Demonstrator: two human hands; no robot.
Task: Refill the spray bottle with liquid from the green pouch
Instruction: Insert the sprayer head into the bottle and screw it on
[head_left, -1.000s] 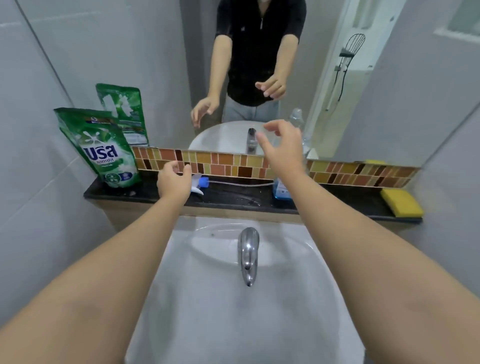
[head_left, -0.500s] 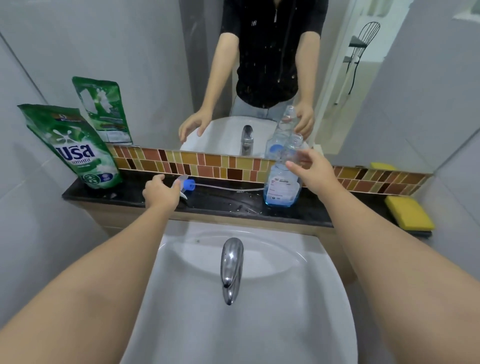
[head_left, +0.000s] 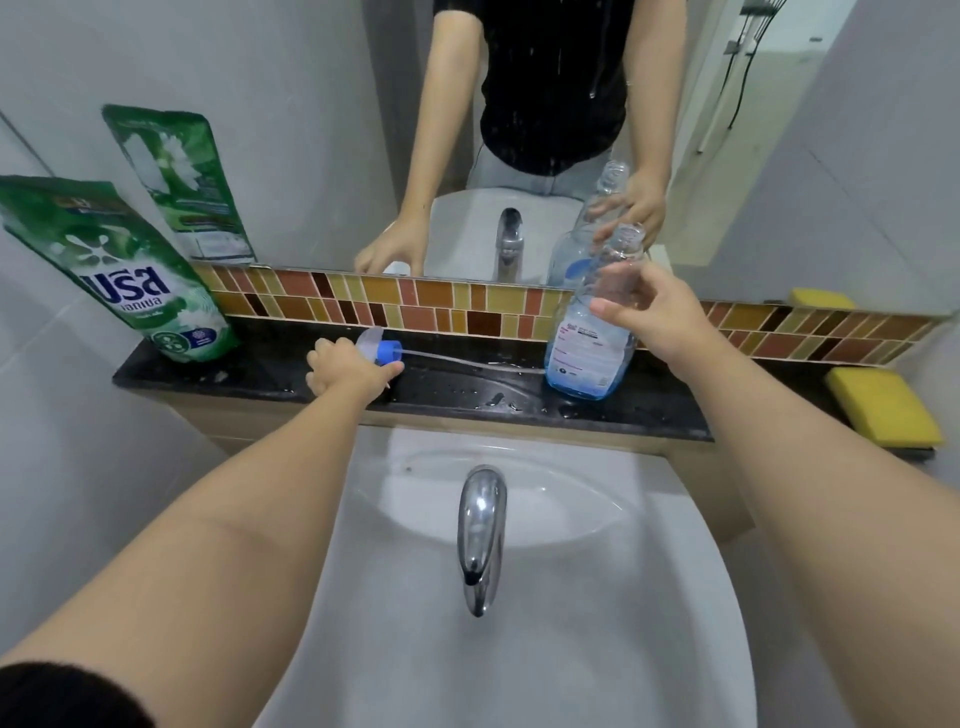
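The green pouch (head_left: 130, 275) stands upright at the left end of the black ledge (head_left: 260, 369), leaning on the wall. The clear spray bottle (head_left: 589, 353) stands on the ledge at the right with its neck uncapped and a little blue liquid at the bottom. My right hand (head_left: 662, 317) holds the bottle at its shoulder, thumb in front and fingers behind. The white and blue spray head (head_left: 383, 347) lies on the ledge, its thin tube stretching right toward the bottle. My left hand (head_left: 340, 366) grips the spray head's white end, with my thumb along the blue collar.
A white basin (head_left: 597, 597) with a chrome tap (head_left: 480, 535) lies below the ledge. A yellow sponge (head_left: 883, 413) sits at the ledge's right end. Water drops spot the ledge. A mirror above a tile strip (head_left: 467, 306) reflects the scene.
My right hand came down from the air and took hold of the bottle's upper part. My left hand stayed at the spray head on the ledge. The view tilted downward.
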